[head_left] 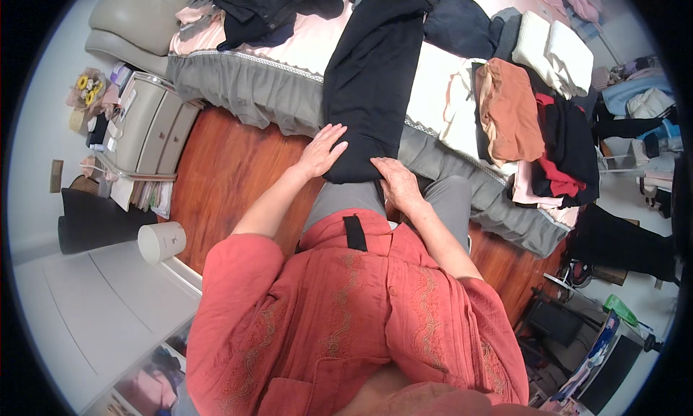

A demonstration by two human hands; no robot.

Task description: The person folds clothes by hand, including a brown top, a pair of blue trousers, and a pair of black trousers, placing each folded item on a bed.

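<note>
A pair of black trousers [375,76], folded into a long strip, lies across the bed's edge with its near end over my knees. My left hand [323,153] rests on its left edge, fingers stretched out and slightly spread. Around the near right corner of the trousers, the fingers of my right hand [396,182] are curled; the thumb side is partly hidden. A dark folded garment [462,24] sits just right of the strip's far end.
Stacked clothes, including an orange-brown garment [510,109] and white knitwear [552,51], lie at the bed's right. Dark clothes [260,11] are heaped far left. A grey-skirted bed [245,91] spans the front. Left stand a cabinet [155,131] and white bin [162,242].
</note>
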